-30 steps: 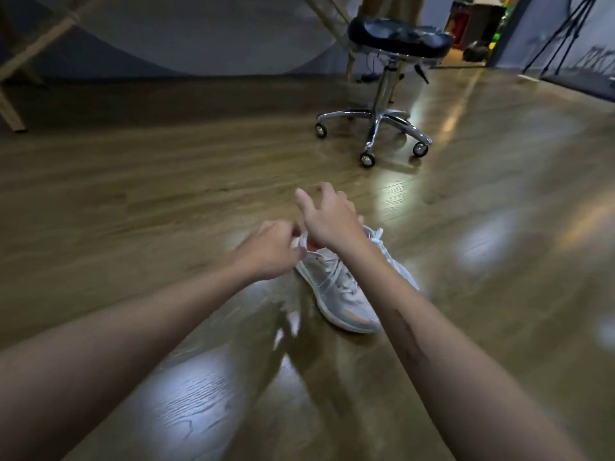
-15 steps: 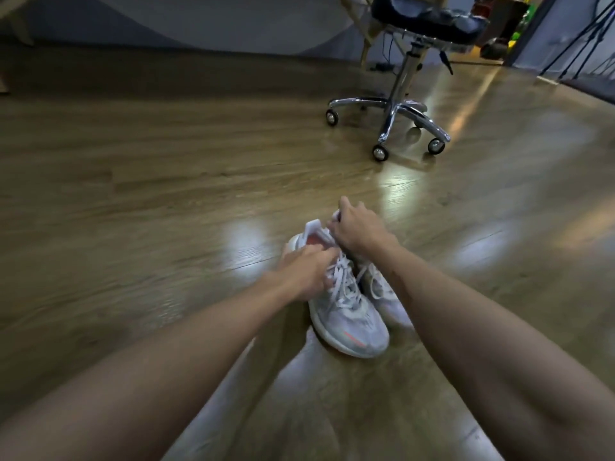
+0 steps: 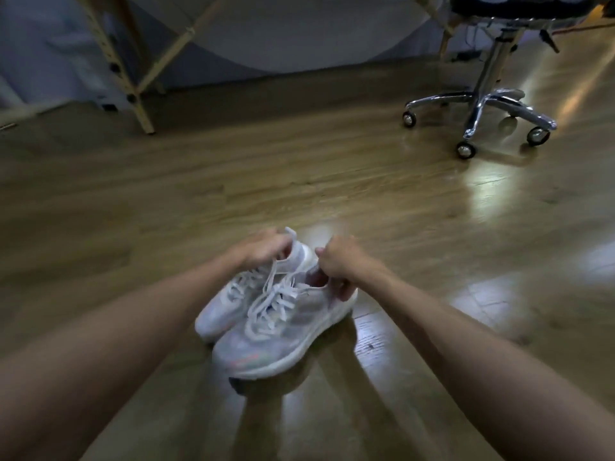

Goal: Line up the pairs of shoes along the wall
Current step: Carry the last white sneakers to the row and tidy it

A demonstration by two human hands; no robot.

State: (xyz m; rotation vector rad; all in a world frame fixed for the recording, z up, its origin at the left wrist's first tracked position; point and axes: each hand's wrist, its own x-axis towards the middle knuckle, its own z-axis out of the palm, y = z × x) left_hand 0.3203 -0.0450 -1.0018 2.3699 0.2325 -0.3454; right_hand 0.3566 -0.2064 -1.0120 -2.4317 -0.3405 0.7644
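Well short of the wall (image 3: 299, 34), our left hand (image 3: 263, 249) grips the far sneaker (image 3: 226, 304) at its heel and our right hand (image 3: 336, 264) pinches the near sneaker (image 3: 286, 331) by its collar. The pair seems lifted, though blur hides contact; next we carry both to the wall and set them parallel.

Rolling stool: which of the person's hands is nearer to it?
Right. The right hand, gripping a sneaker's heel, sits on the rolling stool side; the left hand, holding the other sneaker, is farther across.
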